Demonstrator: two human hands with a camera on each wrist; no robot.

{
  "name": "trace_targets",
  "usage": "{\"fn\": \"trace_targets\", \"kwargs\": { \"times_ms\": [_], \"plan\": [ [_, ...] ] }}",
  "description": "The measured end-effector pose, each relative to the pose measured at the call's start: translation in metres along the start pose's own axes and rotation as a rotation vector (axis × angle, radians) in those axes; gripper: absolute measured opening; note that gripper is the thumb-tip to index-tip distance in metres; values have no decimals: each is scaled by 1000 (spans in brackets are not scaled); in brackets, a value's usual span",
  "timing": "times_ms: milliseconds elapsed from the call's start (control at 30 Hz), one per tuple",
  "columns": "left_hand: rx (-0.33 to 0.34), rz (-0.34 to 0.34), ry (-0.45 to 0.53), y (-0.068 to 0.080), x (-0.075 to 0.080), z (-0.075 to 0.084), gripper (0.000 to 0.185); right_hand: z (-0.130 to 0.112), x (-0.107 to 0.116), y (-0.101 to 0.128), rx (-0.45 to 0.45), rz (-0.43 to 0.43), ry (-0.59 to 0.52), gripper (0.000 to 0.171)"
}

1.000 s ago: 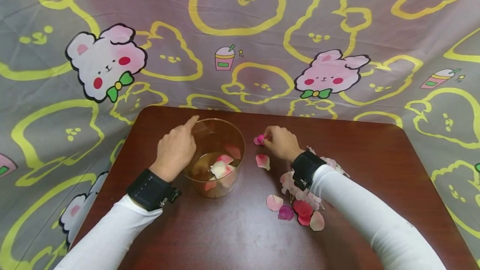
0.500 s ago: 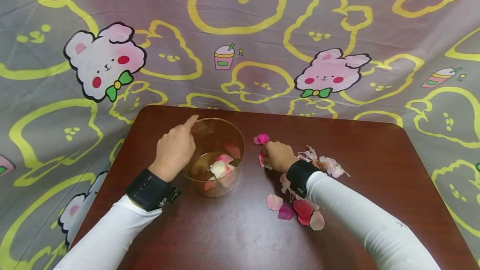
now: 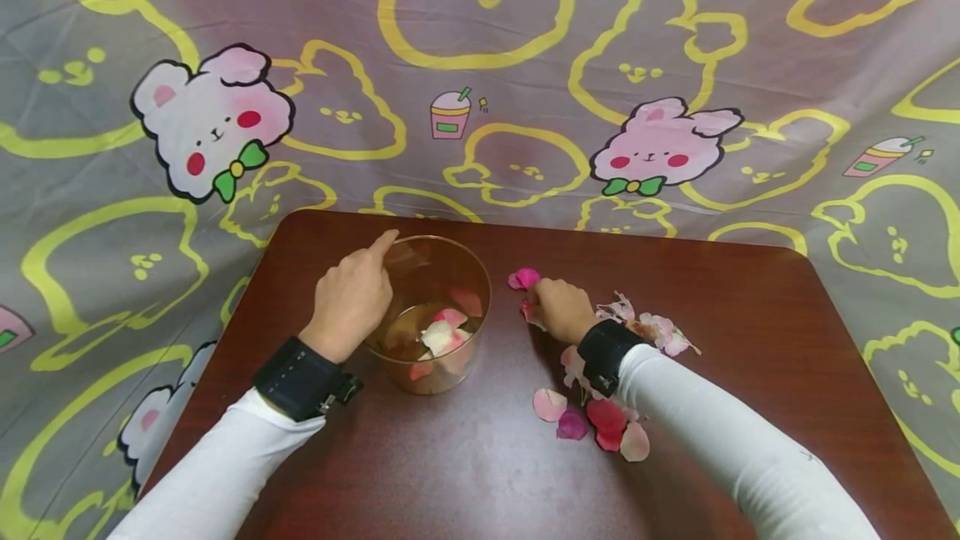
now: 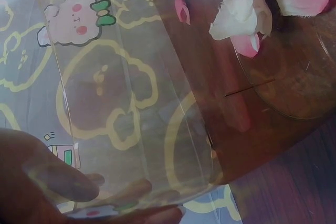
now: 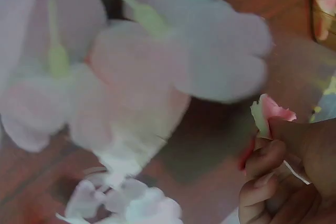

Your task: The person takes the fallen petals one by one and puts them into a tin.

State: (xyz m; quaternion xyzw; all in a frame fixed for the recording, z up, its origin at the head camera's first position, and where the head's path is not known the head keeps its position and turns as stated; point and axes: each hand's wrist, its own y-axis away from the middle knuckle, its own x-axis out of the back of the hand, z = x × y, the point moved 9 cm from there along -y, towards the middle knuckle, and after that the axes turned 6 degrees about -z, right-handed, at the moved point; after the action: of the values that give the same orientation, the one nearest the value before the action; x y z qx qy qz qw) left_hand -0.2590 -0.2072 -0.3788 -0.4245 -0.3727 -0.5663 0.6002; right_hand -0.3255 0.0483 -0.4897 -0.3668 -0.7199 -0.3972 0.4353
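Note:
A clear plastic tub (image 3: 431, 373) stands on the table at centre left, with several pink and white petals (image 3: 442, 338) inside. My left hand (image 3: 351, 298) grips the tub's left wall, its index finger stretched along the rim. In the left wrist view, the fingers (image 4: 126, 198) show at the transparent wall. To the tub's right, my right hand (image 3: 561, 308) is low over the table, pinching a pink-and-white petal (image 5: 275, 111) between thumb and curled fingers. Just beyond it lie bright magenta petals (image 3: 525, 277).
Pale pink artificial blossoms (image 3: 660, 332) lie beside and under the right wrist. Nearer the front are a pale pink petal (image 3: 550, 405), a purple petal (image 3: 572, 425), a red petal (image 3: 606, 422) and a cream petal (image 3: 634, 442). A patterned curtain (image 3: 517, 90) hangs behind the brown table (image 3: 420, 482).
The right hand has come back towards me from the magenta petals to the pink-and-white petal, and now pinches it. The left hand and the tub have stayed put.

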Motion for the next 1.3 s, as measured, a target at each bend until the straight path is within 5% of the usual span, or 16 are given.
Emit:
{"fn": "trace_targets", "kwargs": {
  "times_ms": [700, 1300],
  "plan": [
    [5, -9, -1, 0, 1, -2, 52, -50, 56, 14, 140, 146, -144, 9],
    [3, -4, 0, -1, 1, -1, 53, -65, 83, 24, 166, 197, -192, 10]
  ]
}}
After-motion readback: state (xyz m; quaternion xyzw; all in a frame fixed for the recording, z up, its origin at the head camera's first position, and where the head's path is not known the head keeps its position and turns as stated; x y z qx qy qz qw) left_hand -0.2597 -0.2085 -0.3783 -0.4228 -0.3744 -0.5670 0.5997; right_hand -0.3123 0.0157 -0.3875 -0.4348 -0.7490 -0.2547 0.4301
